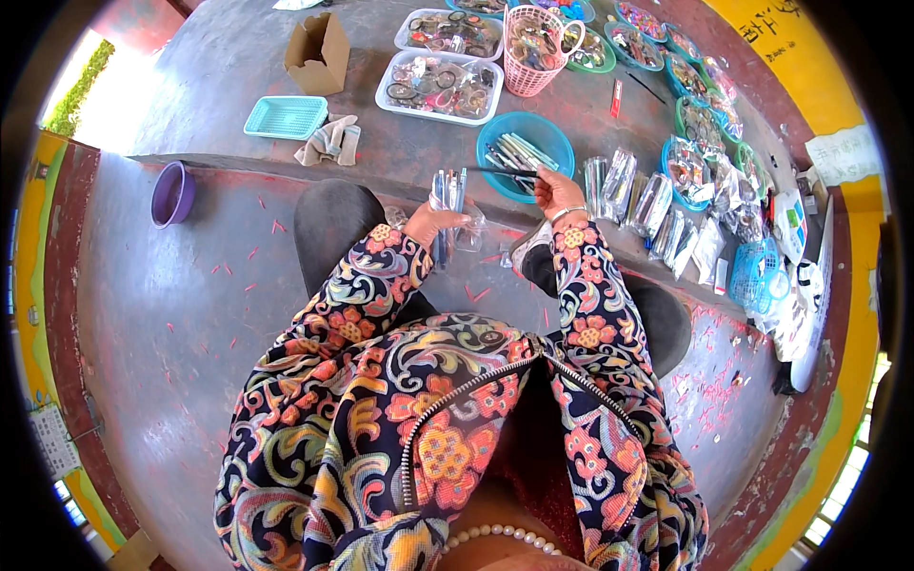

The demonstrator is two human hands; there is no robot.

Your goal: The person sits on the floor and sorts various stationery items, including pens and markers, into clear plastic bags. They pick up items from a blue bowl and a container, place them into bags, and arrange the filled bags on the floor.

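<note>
Pens in left hand: bundle of pens (447, 195) standing upright inside a clear plastic bag (466, 228), just in front of the knees.
Left hand (430, 224): closed around the pens and the bag's mouth — patterned sleeve reaching up from below.
Right hand (554, 188): fingers pinched on one thin pen (509, 172) lying level, its far end over the blue bowl; bracelet (569, 213) at the wrist.
Blue bowl (526, 145): round, on the grey ledge just beyond both hands, holding more loose pens.
Right of the bowl: row of filled clear packets (636, 195) leaning along the ledge — then a curve of small green and blue dishes (700, 119) with mixed small items.
Behind the bowl: two white trays (440, 86) of small items, a pink basket (535, 52) beside them.
Further left: folded cloth (329, 141), teal tray (286, 116), open cardboard box (319, 52).
Floor, far left: purple bowl (172, 194), well apart from the hands.
</note>
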